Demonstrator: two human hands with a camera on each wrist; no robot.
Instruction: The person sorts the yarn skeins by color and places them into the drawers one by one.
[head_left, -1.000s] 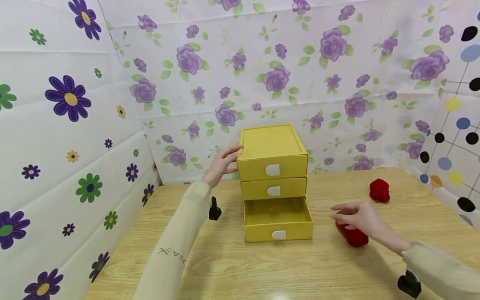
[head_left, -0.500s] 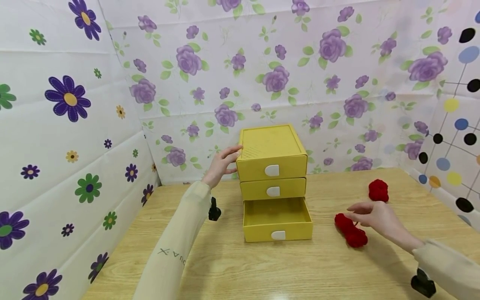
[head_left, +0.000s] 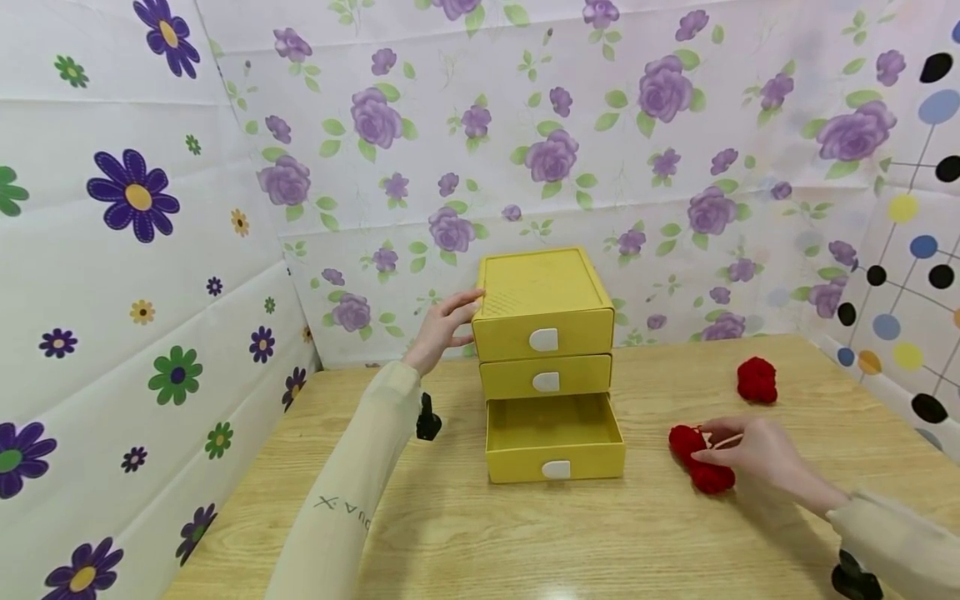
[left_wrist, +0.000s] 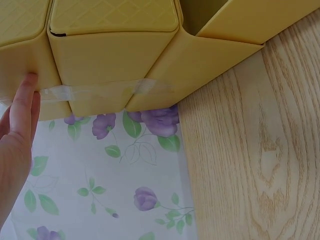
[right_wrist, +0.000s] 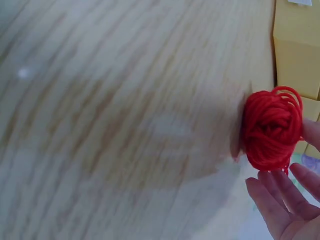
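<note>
A yellow three-drawer desktop organizer (head_left: 543, 283) stands at the back of the table. Its bottom drawer (head_left: 517, 467) is pulled out, with a bare floor showing. My left hand (head_left: 441, 332) touches the organizer's left side near the top; in the left wrist view an outstretched fingertip (left_wrist: 31, 77) meets the yellow wall. Right of the drawer, a small skein of red yarn (head_left: 711, 477) lies on the table. My right hand (head_left: 759, 452) is right at it, thumb and fingers to either side of its middle. In the right wrist view the fingers are fairly straight beside the skein (right_wrist: 272, 131).
A second red yarn ball (head_left: 757, 381) lies farther back on the right of the wooden table (head_left: 465, 542). Floral cloth (head_left: 420, 167) hangs behind the table, with patterned sheets along both sides. Clear tape (left_wrist: 100, 91) runs across the organizer's side.
My right hand moved right and back off the skein, then came down and forward to it again. My left hand and the organizer have stayed put.
</note>
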